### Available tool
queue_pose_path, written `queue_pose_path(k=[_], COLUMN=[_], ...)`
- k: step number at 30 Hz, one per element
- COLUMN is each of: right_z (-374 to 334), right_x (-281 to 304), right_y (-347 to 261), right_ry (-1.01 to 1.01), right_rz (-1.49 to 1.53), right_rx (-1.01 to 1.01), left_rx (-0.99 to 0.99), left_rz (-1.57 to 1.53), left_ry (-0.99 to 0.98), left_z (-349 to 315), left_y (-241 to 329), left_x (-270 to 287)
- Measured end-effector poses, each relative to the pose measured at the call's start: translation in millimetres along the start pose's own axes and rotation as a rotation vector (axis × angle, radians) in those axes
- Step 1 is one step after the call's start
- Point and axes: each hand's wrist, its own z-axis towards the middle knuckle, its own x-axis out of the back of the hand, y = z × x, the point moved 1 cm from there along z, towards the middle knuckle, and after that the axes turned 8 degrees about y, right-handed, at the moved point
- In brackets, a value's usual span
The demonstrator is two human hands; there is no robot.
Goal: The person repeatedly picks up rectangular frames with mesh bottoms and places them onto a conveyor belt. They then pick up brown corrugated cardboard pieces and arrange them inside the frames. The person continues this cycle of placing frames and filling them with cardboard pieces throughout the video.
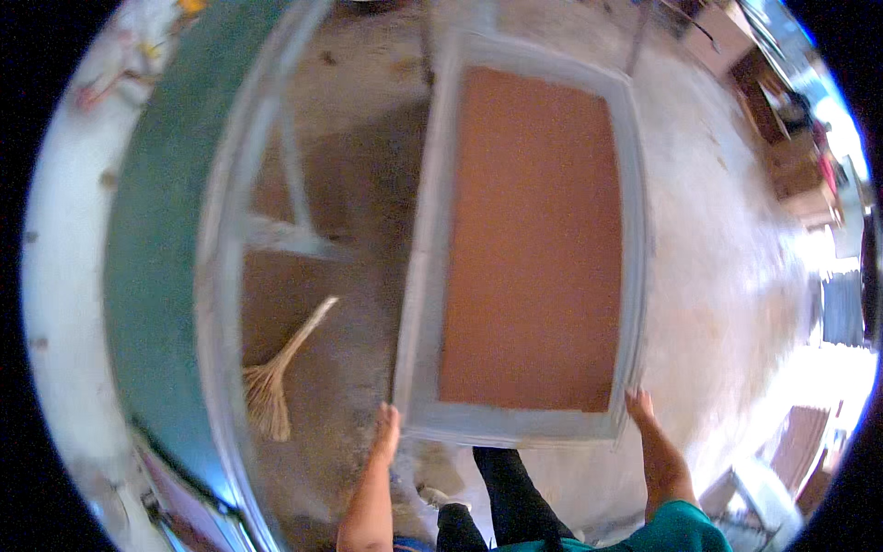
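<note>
My left hand (387,431) and right hand (638,405) clamped on one frame (515,420) at its two near corners, one panel (538,248) inside, one broom (273,388) off the frame's left edge

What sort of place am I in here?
Probably a workshop or small factory floor: there's a large grey-framed brown panel, a long green-topped table and brown boxes over at the right.

The person wears a teal-green top (598,546) whose loose sleeve (685,526), at the lower right of the frame, leaves the forearm bare. Black trousers (520,501) and a pale, blurred shoe (440,498) show at lower centre; the left hand (387,431) and right hand (640,405) are bare.
</note>
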Motion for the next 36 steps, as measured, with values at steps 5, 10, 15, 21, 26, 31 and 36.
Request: queue_pose_path(k=[5,10,15,21,26,31,36], right_z=[-75.3,-90.2,-118.7,-267.0,-385.1,-464.6,-589.6], right_x=[-28.5,-54.4,-42.6,12.3,1.5,-54.3,-138.0], right_y=[-50.3,-149.9,-280.8,-421.6,-532.2,-637.4,-748.8], right_ry=[-0.055,-0.050,-0.075,-0.445,-0.579,-0.449,-0.429], right_rz=[-0.104,0.286,0.355,0.262,0.016,-0.289,-0.394], right_rx=[0.196,0.451,0.464,0.527,0.776,1.064,1.627], left_rx=[0.036,0.148,0.494,0.671,0.851,1.064,1.096], left_rz=[0.028,-0.071,-0.328,-0.718,-1.193,-1.784,-2.015], left_ry=[-0.028,0.093,0.360,0.726,0.897,0.891,1.089], left_z=[-163.0,-311.9,-433.1,-521.1,-556.0,-572.1,-579.5], left_y=[-91.8,-170.9,-245.6,-373.4,-436.2,-456.2,-493.3], left_x=[-4.8,-5.5,-8.5,-48.9,-96.7,-122.8,-87.9])
